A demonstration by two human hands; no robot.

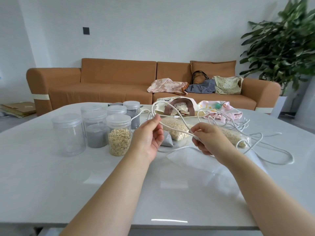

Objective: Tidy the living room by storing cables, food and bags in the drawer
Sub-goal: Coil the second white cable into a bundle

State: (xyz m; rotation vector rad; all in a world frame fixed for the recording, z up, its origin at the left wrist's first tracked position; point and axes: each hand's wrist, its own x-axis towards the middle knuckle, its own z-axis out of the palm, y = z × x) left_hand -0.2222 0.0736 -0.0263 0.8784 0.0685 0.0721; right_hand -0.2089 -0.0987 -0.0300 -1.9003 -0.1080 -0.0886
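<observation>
Cable, white and thin, is held up over the table in the head view, between the two hands. The left hand is turned palm-up and pinches it at the fingertips, the other fingers loosely curled. The right hand is curled round it lower down, near what looks like a plug end. Between the hands one loop stands upward, and the held span runs roughly left to right.

The slack matters most. It lies to the right of the right hand, in loose, tangled curves on the table, and runs out well to the right. The right hand is therefore the nearer one for gathering it, probably feeding loops across to the left.

The slack crosses the right oat bag and passes close to a clear plastic bag under the right wrist, so pulling may drag either. A second oat bag and a grey pouch lie between the hands, beneath the span. The jars stand just left of the left hand. Behind them another white lead runs to a charger; whether it joins the held cable I cannot tell. A tote and a pink bag lie behind. No drawer is in view.
</observation>
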